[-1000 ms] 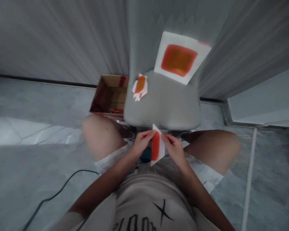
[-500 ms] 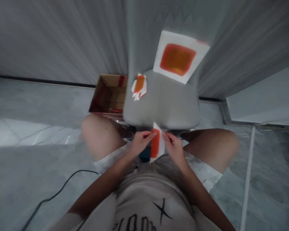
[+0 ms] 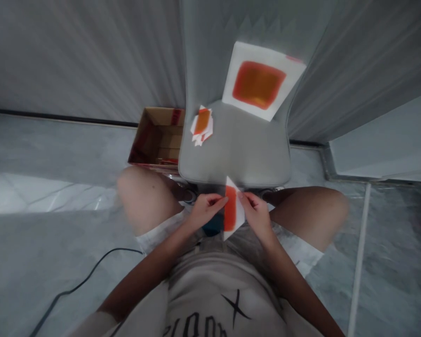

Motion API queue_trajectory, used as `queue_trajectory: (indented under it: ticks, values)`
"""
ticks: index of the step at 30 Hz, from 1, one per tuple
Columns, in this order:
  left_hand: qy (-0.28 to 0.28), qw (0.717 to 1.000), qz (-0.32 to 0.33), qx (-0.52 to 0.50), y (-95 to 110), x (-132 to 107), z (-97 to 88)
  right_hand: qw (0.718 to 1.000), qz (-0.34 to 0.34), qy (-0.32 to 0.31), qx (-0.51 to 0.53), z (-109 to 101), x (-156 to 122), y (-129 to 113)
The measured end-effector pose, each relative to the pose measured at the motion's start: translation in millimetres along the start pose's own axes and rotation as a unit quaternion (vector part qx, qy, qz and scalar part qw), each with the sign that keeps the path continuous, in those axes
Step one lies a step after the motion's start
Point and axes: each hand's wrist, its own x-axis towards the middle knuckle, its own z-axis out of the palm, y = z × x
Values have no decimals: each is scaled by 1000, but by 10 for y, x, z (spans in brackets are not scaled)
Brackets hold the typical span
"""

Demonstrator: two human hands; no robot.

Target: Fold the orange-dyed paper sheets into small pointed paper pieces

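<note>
Above my lap is a folded piece of white paper with a red-orange panel, its pointed corners facing up and down. My left hand has thumb and fingers pinched at the paper's left edge. On the opposite edge, the thumb and fingers of my right hand grip the white part. Ahead on the grey chair, a small pile of similar red-and-white folded papers lies at the left of the seat. A larger white square with a red-orange middle leans against the backrest.
An open cardboard box stands on the floor left of the chair, with something flat and reddish inside. A dark cable runs across the floor at lower left. Grey curtains hang behind.
The folded paper and both hands have shifted slightly to the right. More of the red panel shows clear of my left fingertips. The chair and the things on it stay put.
</note>
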Motion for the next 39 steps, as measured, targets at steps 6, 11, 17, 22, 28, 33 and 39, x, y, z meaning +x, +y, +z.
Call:
queue_trajectory:
  ticks: [6, 11, 17, 22, 28, 33, 39]
  values:
    - [-7, 999, 4, 38, 10, -18, 9, 1000, 10, 4, 21, -11, 31, -2]
    - [23, 1000, -13, 6, 20, 7, -6, 996, 38, -76, 31, -56, 54, 51]
    - [-29, 998, -43, -21, 24, -2, -10, 995, 41, -83, 20, -139, 41, 82]
    - [31, 998, -20, -49, -10, 31, 25, 988, 93, -115, 53, -124, -1, 29]
    - [-14, 985, -120, -120, 5, -6, 23, 990, 88, -93, 66, -76, -28, 11]
    - [14, 978, -134, -160, 11, -24, 70, 989, 101, -77, 79, -63, -34, -34]
    - [32, 968, -128, -216, -2, 2, 104, 979, 140, -81, 125, -46, -48, -71]
